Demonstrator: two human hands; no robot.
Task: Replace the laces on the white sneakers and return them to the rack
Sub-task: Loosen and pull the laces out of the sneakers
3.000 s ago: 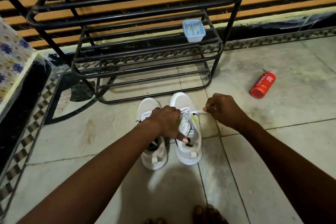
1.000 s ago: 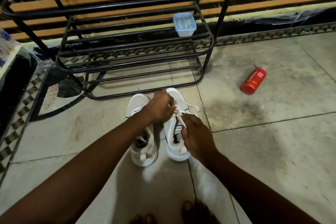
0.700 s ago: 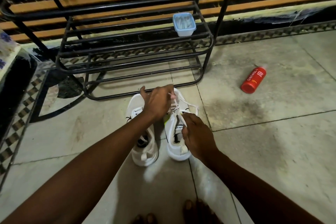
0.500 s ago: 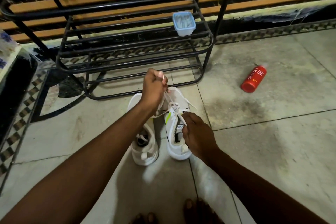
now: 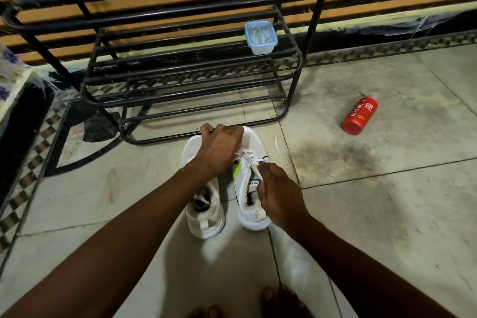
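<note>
Two white sneakers stand side by side on the tiled floor, toes toward the black metal rack [image 5: 196,80]. The left sneaker [image 5: 204,214] is partly covered by my left forearm. The right sneaker [image 5: 250,188] has a white lace [image 5: 247,157] threaded across its top. My left hand [image 5: 222,147] is curled over the toes of both shoes and seems to grip one lace end, which is hidden in the fist. My right hand [image 5: 277,193] pinches the other lace end at the sneaker's tongue.
A small blue-lidded plastic box [image 5: 260,37] sits on the rack's middle shelf at the right. A red can [image 5: 360,115] lies on the floor to the right. A flower-patterned surface [image 5: 10,77] is at the far left. My bare toes [image 5: 281,302] show at the bottom edge.
My left hand rose with the lace toward the rack, then came back down over the toes. My right hand stayed at the right sneaker's tongue.
</note>
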